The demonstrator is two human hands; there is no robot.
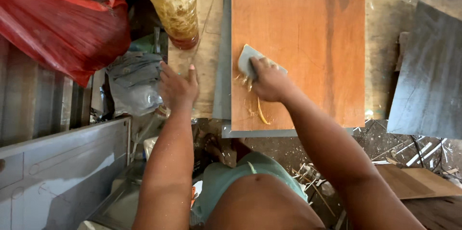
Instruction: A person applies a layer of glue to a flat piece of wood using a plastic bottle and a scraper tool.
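Bottle: a plastic bottle point(173, 6) with amber liquid stands just beyond the left hand point(179, 88).
Bag: a red plastic bag point(62, 23) lies far left of this hand.

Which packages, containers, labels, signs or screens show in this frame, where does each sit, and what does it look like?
Plastic bottle: top centre, left of the orange-brown board, upright, filled with yellow-brown liquid, film-wrapped, no readable label.
Red plastic bag: top left, crumpled, glossy.
Grey-clear plastic bag: just left of the left hand, crumpled.
No signs or screens in view.
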